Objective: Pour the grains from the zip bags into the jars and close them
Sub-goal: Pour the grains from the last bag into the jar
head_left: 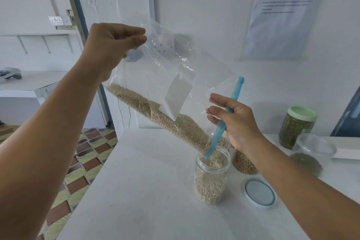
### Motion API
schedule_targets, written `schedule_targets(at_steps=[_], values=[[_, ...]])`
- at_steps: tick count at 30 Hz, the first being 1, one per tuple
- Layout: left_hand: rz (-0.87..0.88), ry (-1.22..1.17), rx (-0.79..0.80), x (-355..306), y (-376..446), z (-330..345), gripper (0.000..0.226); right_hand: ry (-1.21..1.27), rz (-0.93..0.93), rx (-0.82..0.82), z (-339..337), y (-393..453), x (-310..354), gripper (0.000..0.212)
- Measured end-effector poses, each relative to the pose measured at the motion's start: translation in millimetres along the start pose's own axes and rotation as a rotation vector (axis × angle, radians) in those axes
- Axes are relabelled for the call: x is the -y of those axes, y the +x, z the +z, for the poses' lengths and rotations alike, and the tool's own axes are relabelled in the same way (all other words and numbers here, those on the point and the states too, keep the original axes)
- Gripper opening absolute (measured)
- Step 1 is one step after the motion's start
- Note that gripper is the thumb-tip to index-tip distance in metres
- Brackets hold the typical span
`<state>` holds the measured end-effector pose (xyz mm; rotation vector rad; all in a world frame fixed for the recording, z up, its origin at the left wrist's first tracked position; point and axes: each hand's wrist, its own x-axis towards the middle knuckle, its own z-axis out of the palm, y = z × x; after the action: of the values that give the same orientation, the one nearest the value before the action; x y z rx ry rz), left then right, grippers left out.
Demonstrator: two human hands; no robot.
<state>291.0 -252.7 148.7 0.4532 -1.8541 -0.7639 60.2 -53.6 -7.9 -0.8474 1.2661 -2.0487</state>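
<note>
The left hand [115,45] is raised high and pinches the bottom corner of the clear zip bag [175,84] between thumb and fingers. Lifting that end probably serves to tilt the bag so the pale grains [155,117] slide down along its lower fold toward the mouth. The bag hangs as a slope from upper left to lower right, well above the white table [146,191], with a white label showing on its side.

At the low end, the blue zip strip [232,107] marks the open mouth, and its bottom corner dips just inside the rim of the open jar [211,177]. Grains are falling into the jar, which looks roughly half to two-thirds full. The right hand [235,122] holds the zip strip, fingers curled round it, seemingly to steer the mouth and keep it narrow over the jar.

The jar stands well in from the near table edge, so a slight spill would stay on the top. To its left the table runs bare toward the edge by the tiled floor [81,161]. Just right of the jar lies its blue lid [260,193], within easy reach for closing. Behind the right wrist stands another jar of beans [244,163], partly hidden, and further right a green-lidded jar [297,126] and a clear tub [313,154], crowding that side.
</note>
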Motion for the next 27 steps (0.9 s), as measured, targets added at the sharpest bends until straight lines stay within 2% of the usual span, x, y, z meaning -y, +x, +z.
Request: schedule_targets(at_steps=[27], values=[[-0.01, -0.03, -0.008, 4.4, 2.4, 5.6, 0.028, 0.016, 0.017, -0.006, -3.3, -2.6, -1.1, 0.034]])
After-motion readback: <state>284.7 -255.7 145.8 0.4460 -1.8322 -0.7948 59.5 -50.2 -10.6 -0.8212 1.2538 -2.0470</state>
